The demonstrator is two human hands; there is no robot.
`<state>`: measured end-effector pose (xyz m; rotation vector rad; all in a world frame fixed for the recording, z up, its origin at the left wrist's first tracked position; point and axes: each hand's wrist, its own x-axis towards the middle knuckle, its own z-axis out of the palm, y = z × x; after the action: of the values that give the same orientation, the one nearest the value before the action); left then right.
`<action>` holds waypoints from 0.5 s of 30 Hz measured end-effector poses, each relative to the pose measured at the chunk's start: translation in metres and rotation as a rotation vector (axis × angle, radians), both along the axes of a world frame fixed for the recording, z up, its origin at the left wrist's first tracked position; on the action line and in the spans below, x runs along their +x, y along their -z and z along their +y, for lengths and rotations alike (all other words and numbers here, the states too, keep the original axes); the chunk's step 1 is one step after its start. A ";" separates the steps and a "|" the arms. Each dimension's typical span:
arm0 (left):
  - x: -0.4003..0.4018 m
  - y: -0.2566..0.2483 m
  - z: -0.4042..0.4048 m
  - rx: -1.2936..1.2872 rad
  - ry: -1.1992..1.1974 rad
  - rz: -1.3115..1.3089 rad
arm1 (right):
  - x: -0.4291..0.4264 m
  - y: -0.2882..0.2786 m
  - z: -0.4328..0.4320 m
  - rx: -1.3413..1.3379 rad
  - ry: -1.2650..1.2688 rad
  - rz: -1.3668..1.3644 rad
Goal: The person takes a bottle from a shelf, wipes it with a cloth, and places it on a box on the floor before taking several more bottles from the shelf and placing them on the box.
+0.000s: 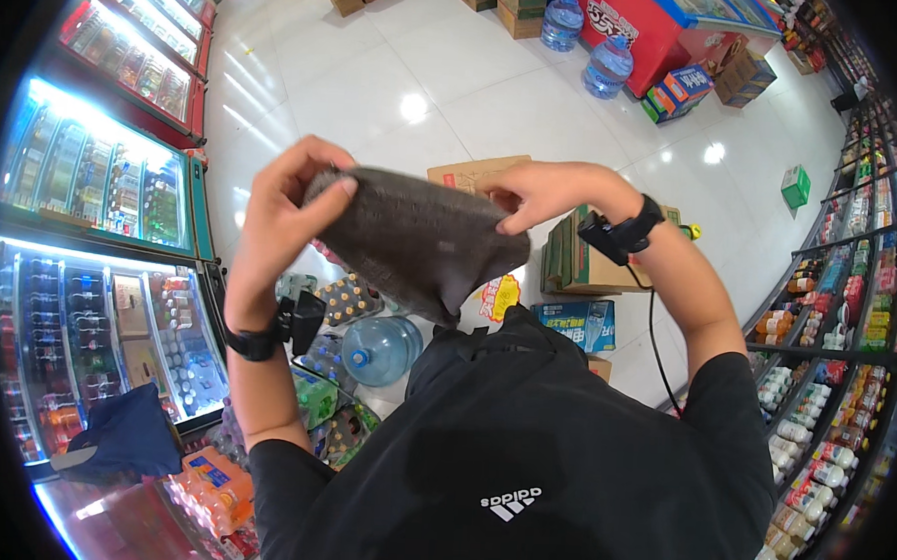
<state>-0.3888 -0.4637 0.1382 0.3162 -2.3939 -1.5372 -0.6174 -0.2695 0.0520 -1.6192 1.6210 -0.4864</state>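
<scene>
A dark brown cloth [420, 237] hangs in front of me at waist height, stretched between both hands. My left hand [294, 198] pinches its upper left corner, thumb lying on the near face. At the upper right edge, my right hand [538, 194] grips the fabric between thumb and fingers. The lower part of the cloth droops into a fold near my black shirt. Behind it, a flat cardboard piece [468, 172] is partly hidden. Each wrist wears a black strap with a small device.
Lit drink coolers [100, 167] line the left side; bottle shelves [809, 446] curve along the right. A large blue water bottle [381, 351] and shrink-wrapped bottle packs [346, 298] stand near my left. Cardboard boxes [600, 256] sit at right. A red chest freezer [654, 41] is farther off.
</scene>
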 end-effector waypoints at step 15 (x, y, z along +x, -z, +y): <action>-0.052 -0.053 -0.149 -0.446 -0.013 0.211 | -0.069 -0.148 -0.009 -0.201 0.304 0.648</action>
<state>-0.4404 -0.6126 0.1914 0.0683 -2.4662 -0.9360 -0.6865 -0.2788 0.1996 -1.7980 2.3859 -0.2912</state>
